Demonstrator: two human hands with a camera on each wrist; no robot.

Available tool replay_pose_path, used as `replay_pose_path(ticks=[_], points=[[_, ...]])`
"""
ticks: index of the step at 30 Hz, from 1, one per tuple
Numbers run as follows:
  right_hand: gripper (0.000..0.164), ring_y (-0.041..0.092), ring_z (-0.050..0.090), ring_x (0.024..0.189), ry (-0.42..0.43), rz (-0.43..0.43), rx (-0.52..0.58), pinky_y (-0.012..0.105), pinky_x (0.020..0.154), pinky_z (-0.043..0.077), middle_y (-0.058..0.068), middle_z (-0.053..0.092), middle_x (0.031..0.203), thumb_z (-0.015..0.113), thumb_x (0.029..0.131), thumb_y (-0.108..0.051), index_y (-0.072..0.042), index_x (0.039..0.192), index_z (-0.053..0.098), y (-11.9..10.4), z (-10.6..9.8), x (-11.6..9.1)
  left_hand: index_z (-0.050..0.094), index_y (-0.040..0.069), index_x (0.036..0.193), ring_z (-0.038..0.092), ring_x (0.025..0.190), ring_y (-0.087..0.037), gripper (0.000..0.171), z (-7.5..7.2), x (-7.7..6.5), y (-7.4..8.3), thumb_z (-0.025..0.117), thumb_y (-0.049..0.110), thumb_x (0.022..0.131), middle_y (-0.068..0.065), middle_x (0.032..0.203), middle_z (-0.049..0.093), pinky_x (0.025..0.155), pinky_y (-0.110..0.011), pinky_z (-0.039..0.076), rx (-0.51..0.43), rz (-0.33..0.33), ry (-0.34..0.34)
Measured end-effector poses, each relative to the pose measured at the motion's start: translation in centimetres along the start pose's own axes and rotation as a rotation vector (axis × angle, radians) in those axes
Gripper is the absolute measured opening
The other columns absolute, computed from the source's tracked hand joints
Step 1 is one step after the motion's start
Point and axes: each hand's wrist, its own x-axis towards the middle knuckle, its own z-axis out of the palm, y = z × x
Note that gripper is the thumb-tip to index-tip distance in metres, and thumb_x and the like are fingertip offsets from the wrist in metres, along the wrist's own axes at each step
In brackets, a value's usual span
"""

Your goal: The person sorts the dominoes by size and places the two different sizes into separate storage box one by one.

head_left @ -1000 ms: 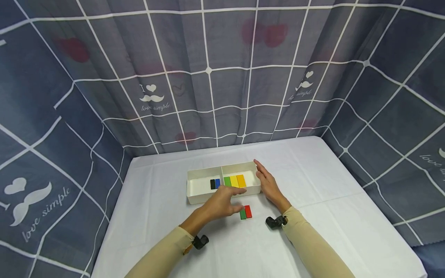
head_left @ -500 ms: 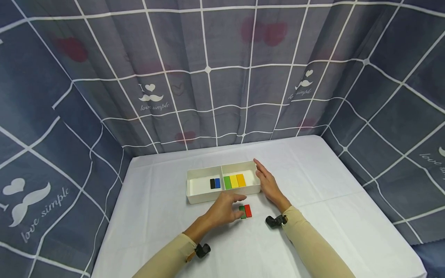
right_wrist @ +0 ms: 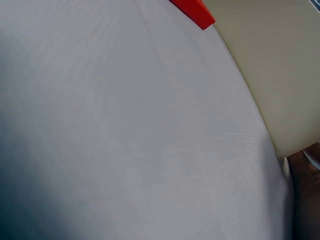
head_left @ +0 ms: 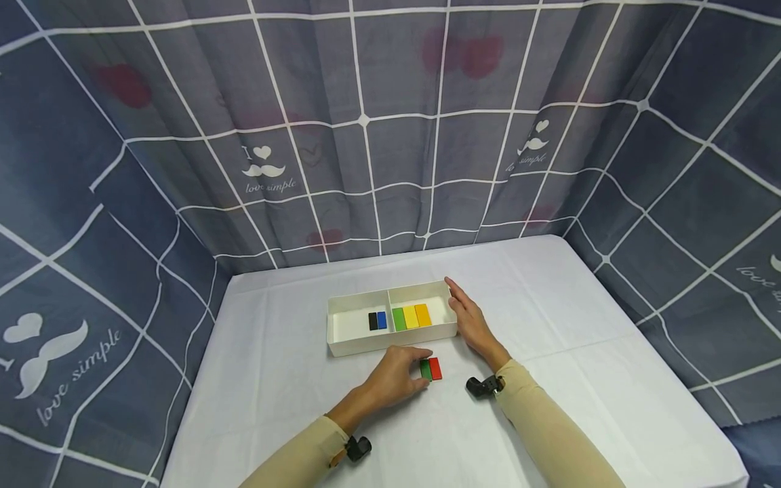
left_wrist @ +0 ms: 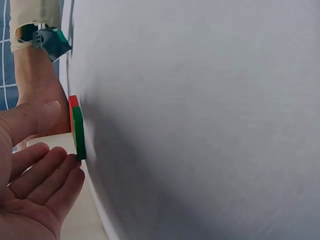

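Note:
A green block (head_left: 425, 370) and a red block (head_left: 435, 369) lie side by side on the white cloth, in front of a white two-compartment box (head_left: 360, 346). My left hand (head_left: 394, 375) is at the green block, thumb at its near end and fingers at its far end. In the left wrist view the fingertips come close to the green block (left_wrist: 78, 134); whether they touch it I cannot tell. My right hand (head_left: 474, 328) rests against the box's right end with its fingers extended. In the right wrist view only part of that hand (right_wrist: 306, 195) shows, beside the box wall (right_wrist: 275, 65).
Black (head_left: 373, 321) and blue (head_left: 382, 320) blocks lie in the box's left compartment. Its right compartment holds light green (head_left: 399, 319), yellow (head_left: 411, 316) and orange (head_left: 424, 315) blocks. A checked curtain (head_left: 403, 163) surrounds the table (head_left: 274, 352).
My left hand has come down from over the box's front wall toward the green block, its fingers drawing nearer to it. The right hand stays at the box's end.

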Motion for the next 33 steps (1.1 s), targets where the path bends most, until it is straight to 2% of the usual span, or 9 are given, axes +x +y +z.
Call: replay_pose_path(ticks=[33], points=[[0.054, 0.034, 0.030, 0.167, 0.010, -0.004, 0.011, 0.058, 0.137, 0.020, 0.006, 0.035, 0.179, 0.041, 0.120, -0.025, -0.028, 0.173, 0.037, 0.23, 0.07, 0.18, 0.077, 0.002, 0.132, 0.078, 0.116, -0.017, 0.047, 0.86, 0.10, 0.20, 0.091, 0.003, 0.087, -0.008, 0.126, 0.082, 0.100, -0.028, 0.063, 0.126, -0.001, 0.029]])
